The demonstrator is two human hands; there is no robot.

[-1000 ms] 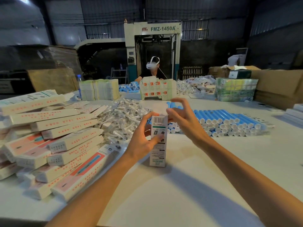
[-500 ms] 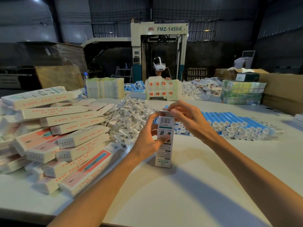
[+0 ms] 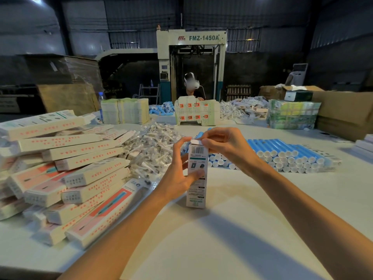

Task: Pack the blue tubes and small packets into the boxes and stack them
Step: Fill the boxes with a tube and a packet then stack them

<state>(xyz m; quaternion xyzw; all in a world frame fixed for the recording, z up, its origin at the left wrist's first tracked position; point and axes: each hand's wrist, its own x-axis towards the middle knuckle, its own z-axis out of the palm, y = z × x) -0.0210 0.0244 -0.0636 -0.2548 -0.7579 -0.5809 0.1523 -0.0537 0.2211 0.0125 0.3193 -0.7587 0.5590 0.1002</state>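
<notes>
A narrow white box [image 3: 196, 188] with a barcode stands upright on the white table [image 3: 232, 229]. My left hand [image 3: 178, 176] grips its side, thumb across the front. My right hand [image 3: 226, 147] pinches the white flap at the top of the box. Behind the hands lies a stacked row of blue tubes [image 3: 282, 154] with white caps. A heap of small clear packets [image 3: 149, 146] lies left of the box. Packed boxes [image 3: 80, 178] are piled at the left.
Flat carton blanks [image 3: 125, 111] and a bundle of printed cartons [image 3: 196, 114] stand at the far side, with a person seated behind them. A wrapped green bundle [image 3: 292, 114] and brown cardboard boxes [image 3: 343, 114] are at the right. More white boxes [image 3: 365, 144] lie at the right edge.
My right hand has come down from an open reach above the box onto its top flap. My left hand has kept its grip on the upright box.
</notes>
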